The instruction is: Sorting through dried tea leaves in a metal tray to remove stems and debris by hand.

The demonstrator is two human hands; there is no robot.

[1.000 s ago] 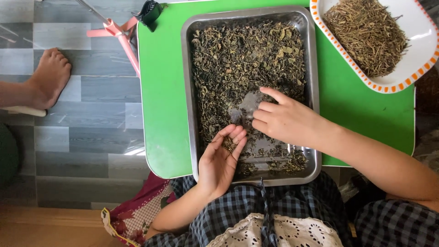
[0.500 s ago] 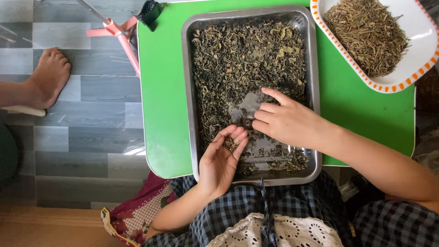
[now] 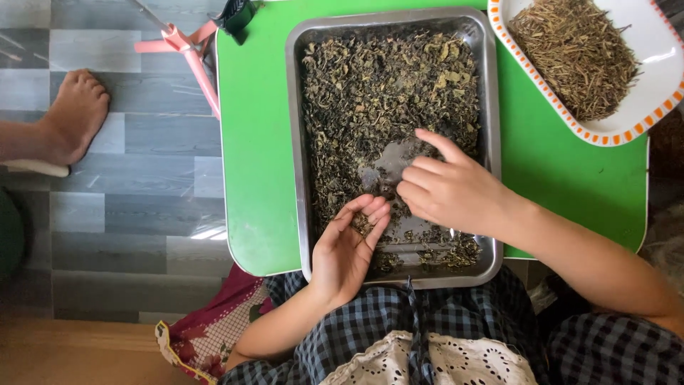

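A metal tray (image 3: 295, 107) on a small green table (image 3: 256, 142) holds a spread of dried dark green leaves (image 3: 385, 85). My left hand (image 3: 345, 249) lies palm up at the tray's near edge, cupping a small pinch of leaves on its fingers. My right hand (image 3: 449, 189) hovers over the tray's middle, fingers curled and forefinger reaching out, touching the leaves beside a bare patch of metal. The two hands almost touch.
A white dish with an orange-dotted rim (image 3: 627, 132) holds dried stems at the table's far right corner. A pink-legged stand (image 3: 192, 60) and a dark clip (image 3: 235, 16) sit at the far left. Another person's bare foot (image 3: 68, 117) rests on the grey floor tiles.
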